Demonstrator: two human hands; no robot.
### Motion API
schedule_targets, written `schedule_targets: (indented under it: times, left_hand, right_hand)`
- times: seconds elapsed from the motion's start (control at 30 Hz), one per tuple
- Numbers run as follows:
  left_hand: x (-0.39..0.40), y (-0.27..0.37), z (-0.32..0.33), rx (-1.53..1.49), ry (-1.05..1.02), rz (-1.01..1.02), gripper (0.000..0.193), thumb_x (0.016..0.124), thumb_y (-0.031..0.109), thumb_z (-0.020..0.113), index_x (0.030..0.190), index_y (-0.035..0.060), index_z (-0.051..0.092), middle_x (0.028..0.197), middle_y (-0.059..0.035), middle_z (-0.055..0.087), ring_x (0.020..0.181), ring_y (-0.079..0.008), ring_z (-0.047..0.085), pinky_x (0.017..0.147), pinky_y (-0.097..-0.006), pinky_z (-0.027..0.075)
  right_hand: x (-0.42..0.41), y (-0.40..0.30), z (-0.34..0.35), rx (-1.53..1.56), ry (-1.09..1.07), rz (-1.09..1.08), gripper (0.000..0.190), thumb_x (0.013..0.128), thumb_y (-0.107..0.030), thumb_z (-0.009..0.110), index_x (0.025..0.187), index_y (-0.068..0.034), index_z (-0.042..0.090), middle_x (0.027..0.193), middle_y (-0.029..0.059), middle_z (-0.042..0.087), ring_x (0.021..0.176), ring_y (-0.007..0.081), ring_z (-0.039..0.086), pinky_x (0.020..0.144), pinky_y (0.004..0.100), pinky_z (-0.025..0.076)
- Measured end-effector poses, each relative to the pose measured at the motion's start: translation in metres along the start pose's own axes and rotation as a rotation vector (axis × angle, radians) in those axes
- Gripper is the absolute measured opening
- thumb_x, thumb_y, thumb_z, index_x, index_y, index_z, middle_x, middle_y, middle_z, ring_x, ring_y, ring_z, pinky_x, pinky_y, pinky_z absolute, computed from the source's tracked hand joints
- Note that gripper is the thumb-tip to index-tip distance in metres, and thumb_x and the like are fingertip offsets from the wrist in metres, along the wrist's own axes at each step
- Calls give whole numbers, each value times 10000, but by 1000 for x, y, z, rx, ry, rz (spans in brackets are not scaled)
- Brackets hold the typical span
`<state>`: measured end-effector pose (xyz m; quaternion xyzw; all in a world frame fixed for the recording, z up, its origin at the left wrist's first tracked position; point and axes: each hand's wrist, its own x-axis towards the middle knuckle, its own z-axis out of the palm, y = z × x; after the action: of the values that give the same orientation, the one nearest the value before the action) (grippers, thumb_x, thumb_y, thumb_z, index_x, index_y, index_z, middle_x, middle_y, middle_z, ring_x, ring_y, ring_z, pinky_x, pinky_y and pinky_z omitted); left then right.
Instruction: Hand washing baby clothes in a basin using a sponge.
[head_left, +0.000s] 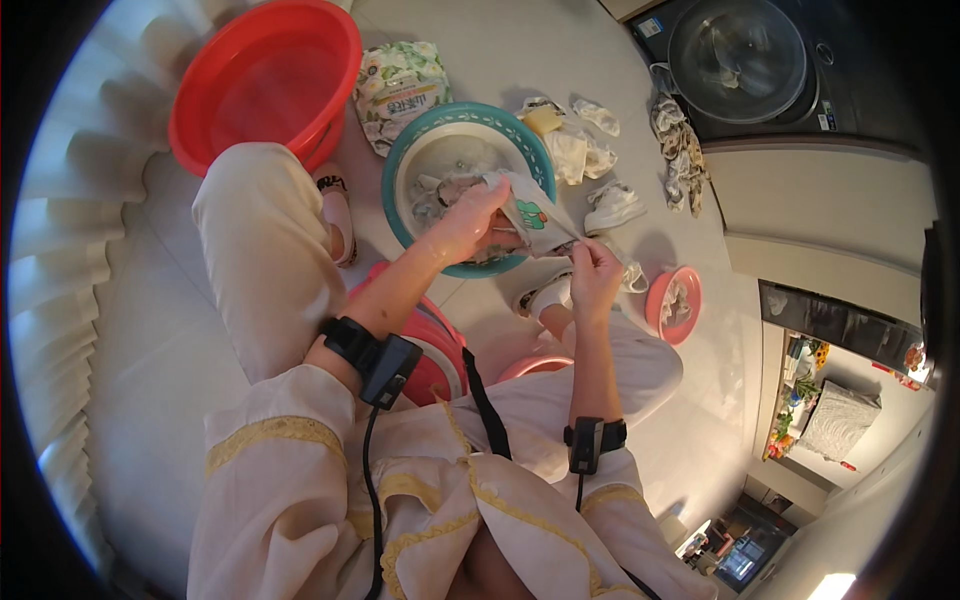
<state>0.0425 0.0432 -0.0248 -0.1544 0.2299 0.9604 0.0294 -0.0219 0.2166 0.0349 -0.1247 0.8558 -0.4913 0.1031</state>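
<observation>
A wet white cloth item (541, 196) with a green cartoon print is stretched between my hands, above the right side of a teal-rimmed basin (397, 161). My left hand (484, 217) has its thumb on top of the fabric and its fingers beneath it. At the other end, the fingertips of my right hand (596, 274) pinch a corner, just outside the basin's rim. Cloudy water (465, 152) and more wet, partly patterned fabric (426, 199) fill the basin. The gathered fabric and my left hand hide some of its contents.
A red tub (262, 82) and a floral-printed bag (401, 86) stand beyond the basin. Right of it lie a yellowish block (541, 120), white garments (574, 154) and a white shoe (613, 208). A small pink basin (673, 304) sits farther right, below a black washing machine (750, 67).
</observation>
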Motion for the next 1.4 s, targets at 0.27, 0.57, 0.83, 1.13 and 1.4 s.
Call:
schedule_targets:
  times: [0.27, 0.57, 0.83, 1.13, 1.4]
  left_hand:
    - [2, 10, -13, -103, 243, 153, 429, 941, 415, 384, 1175, 63, 461, 1122, -89, 555, 1015, -228, 570, 841, -383, 479]
    - [-8, 15, 2, 121, -94, 84, 392, 884, 204, 530, 1244, 93, 421, 1019, -55, 560, 816, -151, 576, 574, -297, 459]
    - [-10, 27, -5, 438, -65, 137, 650, 687, -82, 497, 1305, 70, 362, 915, -55, 555, 704, -113, 538, 479, -232, 397]
    - [-6, 41, -14, 591, 52, 205, 718, 670, -110, 425, 1364, 59, 352, 838, -67, 587, 738, -128, 579, 575, -261, 482]
    - [0, 32, -17, -186, 183, 162, 485, 760, -64, 448, 1232, 44, 468, 957, -76, 608, 839, -159, 610, 727, -311, 521]
  right_hand:
    - [14, 58, -30, 791, 116, 301, 101, 803, -114, 528, 833, -31, 576, 727, 62, 595, 674, 123, 549, 651, 339, 472]
    - [-1, 13, -23, 882, -441, 710, 215, 868, -151, 541, 1065, -63, 542, 913, 18, 617, 600, 101, 535, 643, 287, 476]
    - [13, 34, -33, 1107, -293, 408, 353, 926, -272, 453, 1212, -67, 486, 1057, 62, 609, 970, 209, 588, 879, 445, 447]
    - [17, 27, -51, 1227, -302, 397, 403, 928, -296, 425, 1265, -75, 448, 1245, 108, 516, 1156, 301, 480, 979, 519, 340]
    - [16, 11, -43, 1326, -424, 400, 462, 940, -346, 394, 1309, -68, 389, 1295, 122, 471, 1184, 311, 454, 1003, 522, 311]
